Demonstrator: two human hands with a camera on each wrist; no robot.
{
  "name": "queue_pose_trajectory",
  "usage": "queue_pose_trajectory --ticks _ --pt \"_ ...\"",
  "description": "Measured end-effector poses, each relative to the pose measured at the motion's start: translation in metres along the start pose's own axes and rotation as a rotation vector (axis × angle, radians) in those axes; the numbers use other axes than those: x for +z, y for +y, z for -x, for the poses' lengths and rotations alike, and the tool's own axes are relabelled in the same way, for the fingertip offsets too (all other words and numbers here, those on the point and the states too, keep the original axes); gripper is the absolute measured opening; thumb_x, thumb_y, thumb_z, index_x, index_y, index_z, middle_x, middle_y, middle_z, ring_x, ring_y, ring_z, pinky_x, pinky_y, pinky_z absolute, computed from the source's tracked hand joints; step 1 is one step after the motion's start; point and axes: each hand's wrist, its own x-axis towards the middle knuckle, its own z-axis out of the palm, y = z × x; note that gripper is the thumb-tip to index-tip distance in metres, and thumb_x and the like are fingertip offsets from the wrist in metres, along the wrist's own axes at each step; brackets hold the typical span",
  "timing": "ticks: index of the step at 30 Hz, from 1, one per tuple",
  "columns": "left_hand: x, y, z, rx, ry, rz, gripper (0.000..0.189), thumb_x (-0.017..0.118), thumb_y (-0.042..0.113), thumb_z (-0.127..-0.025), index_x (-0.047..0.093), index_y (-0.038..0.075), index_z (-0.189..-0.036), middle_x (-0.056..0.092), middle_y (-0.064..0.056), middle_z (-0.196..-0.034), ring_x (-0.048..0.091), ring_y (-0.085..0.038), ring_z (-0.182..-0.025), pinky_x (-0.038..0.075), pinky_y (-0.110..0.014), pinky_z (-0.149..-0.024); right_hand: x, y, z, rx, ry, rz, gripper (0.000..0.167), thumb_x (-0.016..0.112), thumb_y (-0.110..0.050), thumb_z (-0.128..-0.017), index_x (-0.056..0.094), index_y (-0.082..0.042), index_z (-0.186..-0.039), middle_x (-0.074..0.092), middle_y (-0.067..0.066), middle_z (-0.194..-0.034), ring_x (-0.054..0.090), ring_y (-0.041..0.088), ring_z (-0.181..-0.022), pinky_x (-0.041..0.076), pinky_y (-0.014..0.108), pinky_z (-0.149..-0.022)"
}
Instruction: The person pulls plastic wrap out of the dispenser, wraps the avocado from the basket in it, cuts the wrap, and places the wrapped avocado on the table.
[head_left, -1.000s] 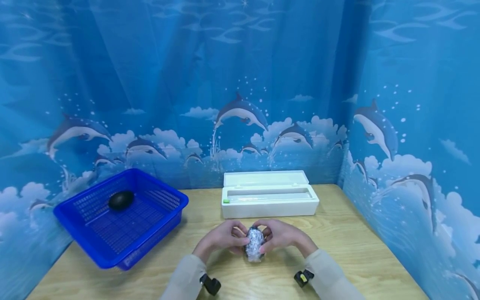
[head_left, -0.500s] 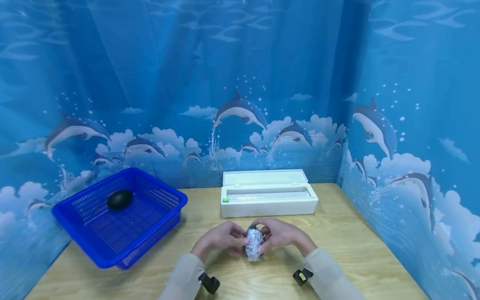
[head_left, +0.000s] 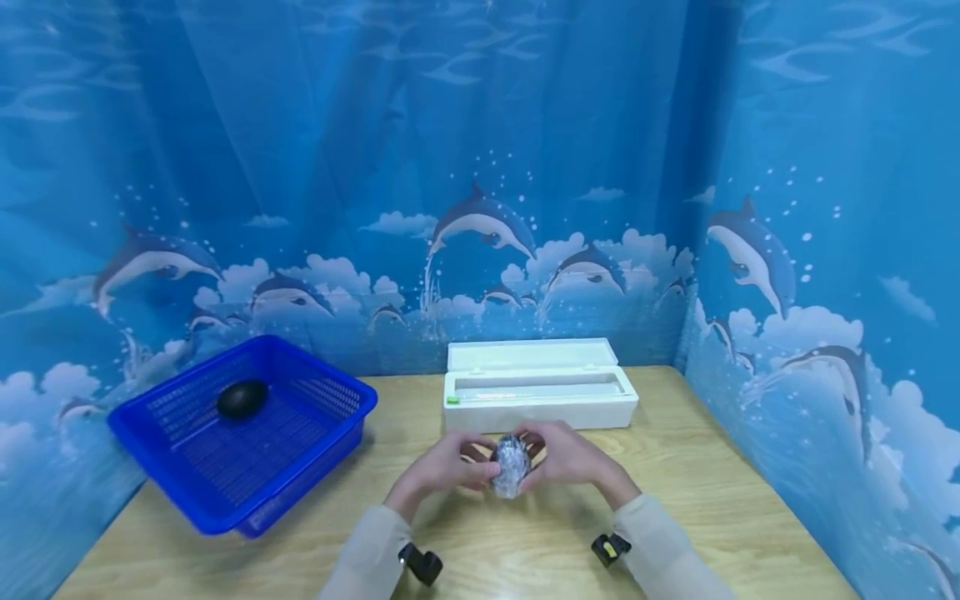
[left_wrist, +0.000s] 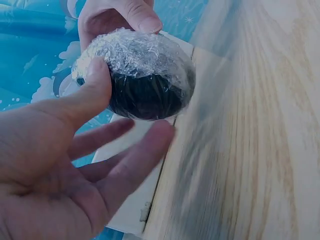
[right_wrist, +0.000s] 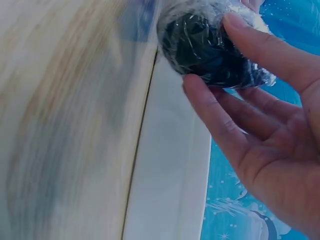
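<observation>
A dark oval fruit, like an avocado, is wrapped in crinkled cling film point(head_left: 512, 468); the film bunches thickly on one side and lies smoother over the dark skin. My left hand point(head_left: 450, 467) holds its left side, the thumb on the film and the fingertips right at its underside in the left wrist view. On the other side my right hand point(head_left: 566, 460) pinches it between thumb and forefinger, as the right wrist view shows, with the other fingers loosely bent beneath. Both hands hold the fruit in front of the white box.
A long white cling film dispenser point(head_left: 540, 415) with a raised lid and green slider point(head_left: 452, 401) stands behind the hands. At left, a blue plastic basket point(head_left: 300, 487) holds another dark oval fruit point(head_left: 242, 400). A dolphin-print curtain point(head_left: 480, 125) closes off the back of the wooden table point(head_left: 720, 500).
Both hands have moved the wrapped fruit away from the body, closer to the white dispenser. Its thick film side has turned a little. The basket and dispenser stay put.
</observation>
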Motion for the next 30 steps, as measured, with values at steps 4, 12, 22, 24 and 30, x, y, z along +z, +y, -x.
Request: queue_pose_trajectory --ticks 4,12,22,24,30 --pt "-0.004 0.001 -0.001 -0.006 -0.059 0.044 0.049 0.07 0.023 -0.099 0.057 0.002 -0.143 0.077 -0.016 -0.096 0.076 -0.024 -0.079 0.066 -0.04 -0.075 -0.004 0.0 0.001 -0.045 0.024 -0.014 0.066 0.094 -0.011 -0.069 0.064 -0.003 -0.127 0.071 0.013 -0.119 0.07 0.024 -0.101 0.063 0.027 -0.08" --pt "-0.008 0.005 0.001 0.026 -0.124 0.155 0.063 0.073 0.019 -0.096 0.047 0.008 -0.153 0.077 -0.018 -0.109 0.078 -0.032 -0.094 0.064 -0.045 -0.088 -0.007 -0.005 0.004 -0.098 0.076 -0.017 0.063 0.091 -0.005 -0.071 0.064 -0.014 -0.128 0.068 0.007 -0.123 0.064 0.025 -0.109 0.063 0.028 -0.075" --pt "-0.008 0.01 0.005 0.043 -0.162 0.401 0.053 0.052 0.016 -0.108 0.037 0.008 -0.158 0.058 -0.025 -0.143 0.07 -0.04 -0.117 0.058 -0.042 -0.102 -0.011 -0.009 0.007 -0.134 0.086 -0.033 0.061 0.072 0.01 -0.083 0.06 -0.014 -0.138 0.059 0.011 -0.134 0.06 0.037 -0.123 0.063 0.033 -0.085" --pt "-0.008 0.012 0.004 0.05 -0.149 0.437 0.049 0.048 0.019 -0.11 0.039 0.007 -0.156 0.054 -0.027 -0.146 0.07 -0.039 -0.116 0.058 -0.042 -0.102 -0.012 -0.009 0.007 -0.131 0.076 -0.041 0.059 0.067 0.01 -0.085 0.06 -0.015 -0.138 0.058 0.011 -0.138 0.059 0.037 -0.126 0.063 0.036 -0.089" --pt "-0.006 0.015 0.004 0.047 -0.085 0.435 0.05 0.05 0.025 -0.11 0.04 0.007 -0.154 0.053 -0.03 -0.146 0.073 -0.036 -0.113 0.058 -0.043 -0.102 -0.011 -0.011 0.006 -0.133 0.093 -0.085 0.038 0.063 -0.002 -0.097 0.064 -0.014 -0.133 0.058 0.012 -0.139 0.059 0.037 -0.129 0.062 0.043 -0.095"
